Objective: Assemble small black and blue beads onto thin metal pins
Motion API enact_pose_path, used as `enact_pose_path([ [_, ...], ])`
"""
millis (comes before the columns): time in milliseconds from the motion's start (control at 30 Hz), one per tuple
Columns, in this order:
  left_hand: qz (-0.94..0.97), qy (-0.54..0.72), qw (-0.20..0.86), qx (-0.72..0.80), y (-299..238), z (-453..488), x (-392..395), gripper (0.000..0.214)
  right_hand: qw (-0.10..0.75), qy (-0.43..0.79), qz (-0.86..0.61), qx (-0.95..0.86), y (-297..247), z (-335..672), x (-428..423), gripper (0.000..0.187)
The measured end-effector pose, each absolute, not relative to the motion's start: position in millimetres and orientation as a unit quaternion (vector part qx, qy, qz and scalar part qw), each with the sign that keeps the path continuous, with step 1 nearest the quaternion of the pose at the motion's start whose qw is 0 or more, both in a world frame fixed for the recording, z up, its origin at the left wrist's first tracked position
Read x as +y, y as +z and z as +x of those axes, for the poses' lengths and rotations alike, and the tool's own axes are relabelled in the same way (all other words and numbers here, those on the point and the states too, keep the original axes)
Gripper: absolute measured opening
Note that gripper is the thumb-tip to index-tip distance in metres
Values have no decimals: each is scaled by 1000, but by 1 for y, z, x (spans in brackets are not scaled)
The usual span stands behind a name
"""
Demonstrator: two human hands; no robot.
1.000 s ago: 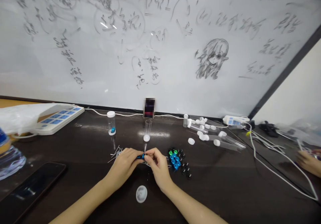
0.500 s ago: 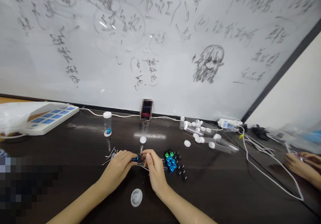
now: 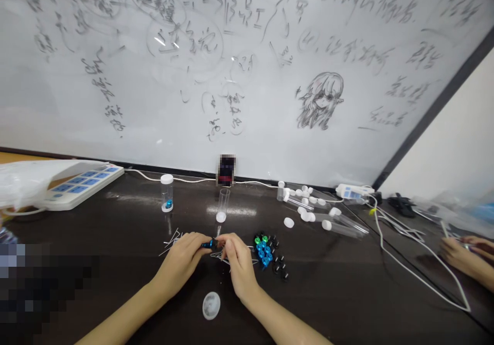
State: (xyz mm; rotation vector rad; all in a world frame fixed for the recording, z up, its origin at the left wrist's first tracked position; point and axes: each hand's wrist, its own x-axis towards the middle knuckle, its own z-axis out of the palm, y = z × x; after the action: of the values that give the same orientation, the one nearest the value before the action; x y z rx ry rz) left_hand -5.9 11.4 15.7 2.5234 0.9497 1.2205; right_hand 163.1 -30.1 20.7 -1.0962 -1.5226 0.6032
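My left hand [image 3: 183, 262] and my right hand [image 3: 238, 261] meet over the dark table [image 3: 347, 293], both pinched on a small blue and black part [image 3: 209, 243] held between their fingertips. Thin metal pins [image 3: 173, 238] lie scattered under and beside the hands. A pile of blue, green and black small parts [image 3: 266, 252] sits just right of my right hand. An open clear tube [image 3: 223, 204] stands behind the hands. A capped tube [image 3: 166, 192] with a blue piece inside stands to its left. A white cap [image 3: 211, 305] lies near my wrists.
Several clear tubes and white caps [image 3: 316, 211] lie at the back right. White cables [image 3: 405, 252] and a power strip [image 3: 353, 191] run along the right. A keypad device [image 3: 77, 184] and plastic bag sit far left. Another person's hands [image 3: 463, 257] work at the right edge. A whiteboard stands behind.
The view has shifted slightly. My hands stay together on the small part; the fingers have adjusted a little.
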Motion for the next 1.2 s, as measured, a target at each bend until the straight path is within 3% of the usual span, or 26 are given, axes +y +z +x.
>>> enact_pose_path([
  [133, 843, 422, 102, 318, 13, -7, 13, 13, 544, 270, -469, -642, 18, 163, -28, 47],
  [300, 840, 421, 121, 321, 13, -6, 13, 13, 556, 267, -465, -635, 19, 164, -29, 38],
  [433, 826, 437, 143, 327, 15, -5, 12, 12, 541, 266, -460, -652, 20, 164, -30, 45],
  [1200, 820, 422, 190, 337, 18, -1, 7, 10, 527, 235, -464, -672, 21, 165, -30, 37],
])
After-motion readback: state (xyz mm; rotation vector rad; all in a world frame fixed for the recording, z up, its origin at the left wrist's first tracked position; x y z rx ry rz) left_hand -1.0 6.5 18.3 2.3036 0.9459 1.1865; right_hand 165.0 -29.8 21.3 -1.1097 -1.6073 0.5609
